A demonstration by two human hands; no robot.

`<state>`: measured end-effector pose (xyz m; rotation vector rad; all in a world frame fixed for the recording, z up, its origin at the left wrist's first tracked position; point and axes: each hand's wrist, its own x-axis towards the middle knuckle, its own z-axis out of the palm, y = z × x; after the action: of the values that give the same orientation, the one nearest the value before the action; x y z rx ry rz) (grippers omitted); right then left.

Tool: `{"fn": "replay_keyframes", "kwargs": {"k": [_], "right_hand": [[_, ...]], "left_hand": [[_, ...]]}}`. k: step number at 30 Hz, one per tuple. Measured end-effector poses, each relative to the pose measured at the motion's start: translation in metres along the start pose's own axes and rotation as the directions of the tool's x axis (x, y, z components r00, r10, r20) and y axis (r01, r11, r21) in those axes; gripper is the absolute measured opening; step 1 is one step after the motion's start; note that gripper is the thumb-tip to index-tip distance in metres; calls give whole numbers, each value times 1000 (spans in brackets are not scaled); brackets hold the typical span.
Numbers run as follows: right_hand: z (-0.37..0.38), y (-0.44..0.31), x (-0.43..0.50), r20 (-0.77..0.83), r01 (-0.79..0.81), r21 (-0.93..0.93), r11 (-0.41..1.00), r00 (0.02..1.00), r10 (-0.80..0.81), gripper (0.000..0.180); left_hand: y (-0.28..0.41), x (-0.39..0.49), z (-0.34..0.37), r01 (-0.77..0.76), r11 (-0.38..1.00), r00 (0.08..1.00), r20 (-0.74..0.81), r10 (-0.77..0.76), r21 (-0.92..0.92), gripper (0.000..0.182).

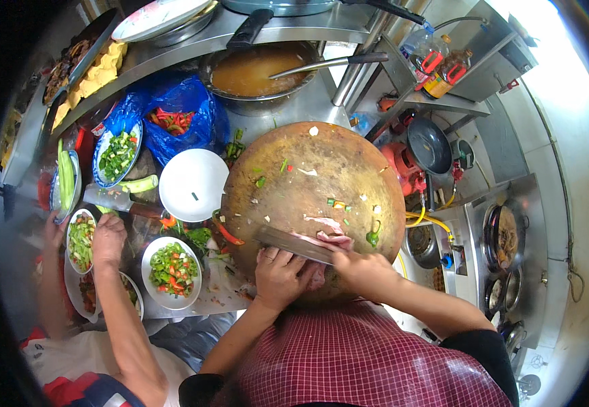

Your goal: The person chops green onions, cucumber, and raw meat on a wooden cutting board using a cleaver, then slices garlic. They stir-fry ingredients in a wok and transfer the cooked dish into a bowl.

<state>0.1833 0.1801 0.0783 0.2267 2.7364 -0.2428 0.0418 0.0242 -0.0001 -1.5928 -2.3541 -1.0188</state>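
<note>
On the round wooden chopping block point(294, 193), my right hand point(365, 274) grips a wide-bladed kitchen knife point(297, 245), its blade pointing left. Under and beside the blade lies raw pink meat point(317, 277), which my left hand point(280, 274) presses down close to the edge, fingers bent. Cut strips of the meat point(332, 239) rest just beyond the blade. Scraps of green pepper point(373, 235), a red chili point(227, 231) and small pale bits are scattered over the block. The knife's handle is hidden in my right hand.
Left, a co-worker's hand point(109, 239) is at a bowl of chopped vegetables point(81, 241). Nearby are a bowl of chopped peppers point(172, 269), a white plate point(192, 178), a cleaver point(108, 197) and a blue bag point(208, 114). Behind stands a broth pan point(253, 76); a wok point(429, 145) is at right.
</note>
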Motion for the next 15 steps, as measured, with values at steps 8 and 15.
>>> {"fn": "replay_keyframes", "kwargs": {"k": [8,15], "right_hand": [[-30,23,-54,55,-44,46,998,998,41,29],[-40,-2,-3,74,43,60,997,996,-47,26]], "left_hand": [[0,-1,-2,-59,995,996,-67,53,-81,24],[-3,-3,3,17,995,999,-38,-21,-95,32]]}}
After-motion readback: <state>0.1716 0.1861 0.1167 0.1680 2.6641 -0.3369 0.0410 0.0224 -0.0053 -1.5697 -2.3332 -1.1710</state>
